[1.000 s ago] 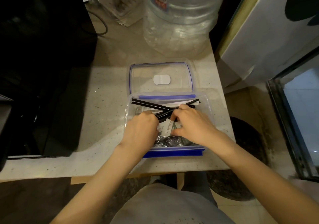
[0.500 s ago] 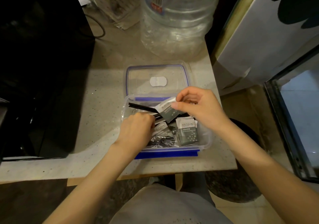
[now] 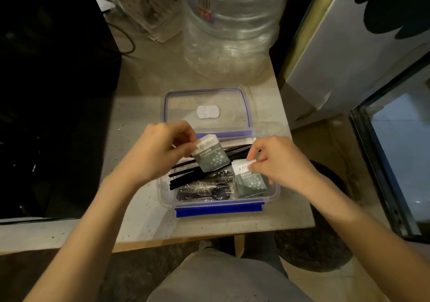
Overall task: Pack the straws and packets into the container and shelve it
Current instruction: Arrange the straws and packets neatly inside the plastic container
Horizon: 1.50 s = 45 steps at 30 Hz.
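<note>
A clear plastic container [image 3: 275, 193] with blue clips sits on the table in front of me. Its lid [image 3: 207, 108] lies flat just behind it. Black straws [image 3: 186, 179] lie slanted across the container's left half, above wrapped black plastic cutlery [image 3: 204, 191]. My left hand [image 3: 158, 149] pinches a grey-green and white packet [image 3: 210, 156] by its top edge, tilted above the straws. My right hand [image 3: 279, 161] grips the top of a second packet [image 3: 250, 180] at the container's right end.
A large clear water bottle [image 3: 230, 22] stands behind the lid. A black appliance [image 3: 51, 92] fills the left side. A power strip [image 3: 149, 11] with cables lies at the back. A white panel [image 3: 349, 57] and a glass-fronted cabinet [image 3: 395, 162] stand to the right.
My left hand has come up out of the container holding a packet. My right hand has dropped from above the container to the packet at its right end.
</note>
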Each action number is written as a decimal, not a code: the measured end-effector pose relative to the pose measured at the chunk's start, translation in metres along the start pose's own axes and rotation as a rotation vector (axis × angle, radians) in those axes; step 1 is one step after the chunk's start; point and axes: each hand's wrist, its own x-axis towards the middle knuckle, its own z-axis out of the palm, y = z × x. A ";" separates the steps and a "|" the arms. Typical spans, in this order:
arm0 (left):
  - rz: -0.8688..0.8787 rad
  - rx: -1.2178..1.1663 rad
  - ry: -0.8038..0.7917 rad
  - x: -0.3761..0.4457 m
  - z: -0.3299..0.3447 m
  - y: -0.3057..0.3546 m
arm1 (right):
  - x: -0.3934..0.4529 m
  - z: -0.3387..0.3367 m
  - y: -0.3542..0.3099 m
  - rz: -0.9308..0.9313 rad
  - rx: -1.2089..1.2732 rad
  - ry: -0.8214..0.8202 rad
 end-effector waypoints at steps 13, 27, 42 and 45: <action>0.111 -0.005 -0.274 0.024 0.042 0.023 | 0.004 0.010 -0.013 -0.141 -0.518 0.084; 0.072 -0.026 -0.200 0.035 0.073 0.028 | -0.008 0.000 0.001 -0.425 -0.568 0.101; -0.011 0.328 -0.262 -0.007 0.053 -0.003 | 0.005 0.028 -0.018 -0.575 -0.493 -0.066; -0.030 0.359 -0.264 -0.012 0.054 -0.004 | 0.009 0.035 -0.019 -0.563 -0.561 -0.106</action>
